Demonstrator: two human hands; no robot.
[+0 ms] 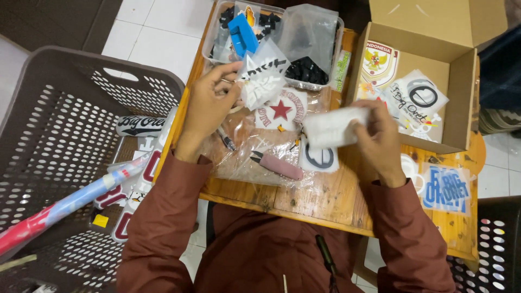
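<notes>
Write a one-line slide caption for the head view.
Over a wooden table, the left hand holds a clear sticker sheet while the right hand grips a white sheet.

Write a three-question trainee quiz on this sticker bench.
1. True or false: the left hand holds a clear bag of white cutouts.
2. What does the right hand hold? A) scissors B) a white packet C) a blue block
3. Where does the pink cutter lie?

Key: 1 true. 2 B. 3 On the plastic sheet on the table, between the hands.
</notes>
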